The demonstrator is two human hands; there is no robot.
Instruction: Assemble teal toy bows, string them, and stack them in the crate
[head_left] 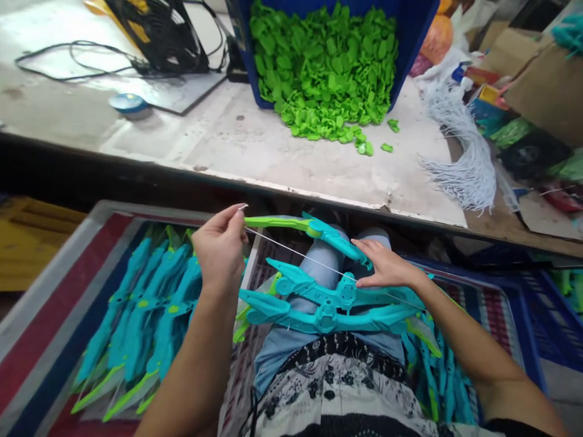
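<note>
A toy bow (334, 233) with a teal middle and a lime-green limb lies above my lap. My left hand (221, 246) is closed in a pinch at the green limb's tip, with the end of a white string (296, 250) between thumb and finger. The string runs taut from there toward my right hand (385, 265). That hand's fingers and thumb sit around the bow's teal part, hiding some of it. Two more teal bow pieces (325, 312) lie across my thighs, just below the hands, with green tips at their ends.
A blue bin (412, 48) on the bench spills small green parts (328, 67). White strings (469, 152) hang at the bench's right. A black fan (157, 36), cable and round tape (130, 103) are at left. Stacked teal bows (146, 303) lie left, more at right.
</note>
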